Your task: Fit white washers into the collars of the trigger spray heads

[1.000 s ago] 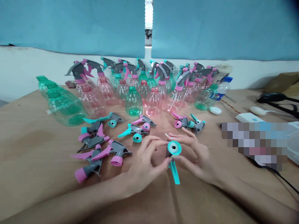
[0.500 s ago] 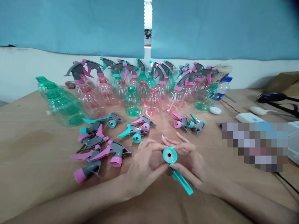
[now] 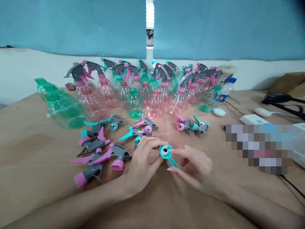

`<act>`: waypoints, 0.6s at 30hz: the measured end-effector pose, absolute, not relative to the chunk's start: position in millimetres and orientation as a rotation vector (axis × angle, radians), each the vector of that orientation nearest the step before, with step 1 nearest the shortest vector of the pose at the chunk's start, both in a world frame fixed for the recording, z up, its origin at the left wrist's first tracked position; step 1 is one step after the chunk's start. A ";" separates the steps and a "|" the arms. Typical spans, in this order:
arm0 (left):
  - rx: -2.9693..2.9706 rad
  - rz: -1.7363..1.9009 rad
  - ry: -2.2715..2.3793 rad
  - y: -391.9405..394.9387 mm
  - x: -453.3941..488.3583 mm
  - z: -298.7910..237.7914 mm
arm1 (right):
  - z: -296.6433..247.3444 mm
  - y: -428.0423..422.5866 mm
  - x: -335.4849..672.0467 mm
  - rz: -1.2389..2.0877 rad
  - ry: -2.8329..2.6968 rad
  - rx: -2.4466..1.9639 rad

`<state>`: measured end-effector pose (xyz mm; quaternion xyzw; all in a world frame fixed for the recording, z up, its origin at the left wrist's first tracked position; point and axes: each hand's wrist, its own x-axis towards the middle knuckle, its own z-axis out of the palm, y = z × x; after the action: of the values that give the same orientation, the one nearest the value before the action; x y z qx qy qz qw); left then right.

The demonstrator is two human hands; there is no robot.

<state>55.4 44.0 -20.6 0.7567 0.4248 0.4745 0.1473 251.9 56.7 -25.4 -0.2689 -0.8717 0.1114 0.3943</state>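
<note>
- Teal and grey plastic make up the spray head (image 3: 166,151), which is held just above the counter (image 3: 35,149) between both hands. Its round ribbed collar faces the camera, with a dark hole in a white centre. Its thin lever slants down to the right.
- The left hand (image 3: 142,159) grasps the spray head, with fingers (image 3: 152,141) curled over the top of the collar and the thumb beneath.
- The right hand (image 3: 194,165) closes on it from the other side, fingertips at the collar's edge and along the lever.
- Loose pink-and-grey heads (image 3: 100,152) lie in a heap just left of the left hand. Teal-levered heads (image 3: 133,133) lie just beyond the hands, and a small pair (image 3: 193,127) lies farther right.
- Clear pink bottles (image 3: 154,106) and one green bottle (image 3: 135,106) stand uncapped behind the loose heads, smooth and bulbous.
- Capped bottles (image 3: 143,73) form the back row.
- Green bottles lying on their sides (image 3: 62,106) are on the left.
- The counter is matt brown, like board or card, and meets a white wall (image 3: 23,68) under blue curtains (image 3: 71,25).
- On the right are a white box (image 3: 252,119) and a black cable (image 3: 292,186).
- Bare surface shows left of the pink heap and in front of the forearms.
</note>
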 end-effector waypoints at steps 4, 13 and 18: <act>2.241 1.333 1.223 42.6 54.9 -22.4 | -23.6 51.6 248.5 0.172 -2.183 -0.711; 2.411 1.305 1.135 46.8 53.9 -26.2 | -25.0 46.9 243.6 0.078 -2.147 -0.728; 2.431 1.258 1.144 48.4 53.6 -29.5 | -25.8 46.0 241.3 0.026 -2.131 -0.792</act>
<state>53.6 48.4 -29.5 0.8163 0.3840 0.4225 0.0875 241.3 46.0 -25.8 -0.3161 -0.8503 0.0102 0.4206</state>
